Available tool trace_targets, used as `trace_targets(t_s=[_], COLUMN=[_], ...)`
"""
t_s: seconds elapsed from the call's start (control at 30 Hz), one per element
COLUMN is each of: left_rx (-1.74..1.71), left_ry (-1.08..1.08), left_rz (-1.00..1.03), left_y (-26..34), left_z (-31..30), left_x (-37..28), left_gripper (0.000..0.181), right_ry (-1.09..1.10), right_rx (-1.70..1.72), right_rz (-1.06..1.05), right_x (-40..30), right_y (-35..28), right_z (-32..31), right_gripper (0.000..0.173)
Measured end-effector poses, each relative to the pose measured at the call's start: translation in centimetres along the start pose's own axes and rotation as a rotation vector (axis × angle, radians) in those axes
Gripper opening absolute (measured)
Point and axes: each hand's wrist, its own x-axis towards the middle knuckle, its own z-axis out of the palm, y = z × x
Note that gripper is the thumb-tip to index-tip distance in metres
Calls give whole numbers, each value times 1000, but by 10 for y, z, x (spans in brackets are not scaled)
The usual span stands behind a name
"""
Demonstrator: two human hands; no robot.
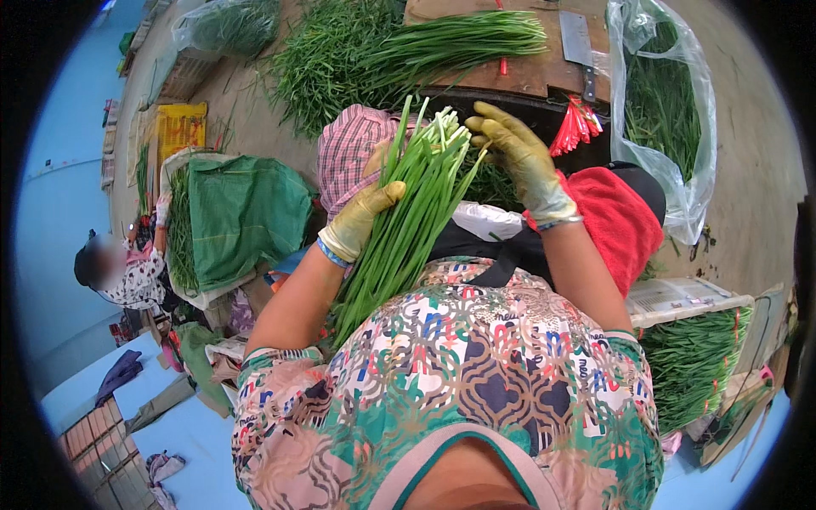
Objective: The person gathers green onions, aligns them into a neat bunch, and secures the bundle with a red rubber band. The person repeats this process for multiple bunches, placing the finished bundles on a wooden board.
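Note:
A bunch of long green leafy stalks, like garlic chives (414, 204), lies slantwise in my left hand (363, 210), its pale cut ends pointing up and away from me. My left hand wears a yellowed glove, thumb across the bunch. Just right of the pale ends, my gloved right hand (519, 153) is raised with fingers apart, a bent leaf near its fingertips. Beyond them a second bunch of green stalks (472, 38) rests on a wooden board (440, 9), beside a cleaver (577, 41). Red ties (574, 127) hang at the board's near edge.
A loose heap of greens (325, 64) is at the board's left. Clear plastic bag (707, 127) with greens stands right; a crate of tied bunches (688, 370) sits lower right. Leftward are a green woven sack (248, 217), a yellow crate (182, 127) and another person (134, 274).

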Motion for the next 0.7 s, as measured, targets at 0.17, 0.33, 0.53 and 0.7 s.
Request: trace_targets(t_s=[0.17, 0.33, 0.53, 0.7], left_rx=[-25, -33, -56, -174], left_ry=[57, 92, 121, 114], left_rz=[3, 56, 111, -29], left_y=[-8, -4, -21, -27], left_z=[-2, 18, 5, 13], left_x=[-1, -1, -4, -6], left_gripper=[55, 46, 45, 55], right_ry=[-138, -308, -234, -33], right_rx=[-238, -1257, -837, -376], right_rz=[-254, -353, -343, 193], right_x=[-29, -31, -20, -20], right_y=[-48, -55, -8, -33], right_z=[28, 52, 35, 38], right_gripper=[53, 67, 35, 20])
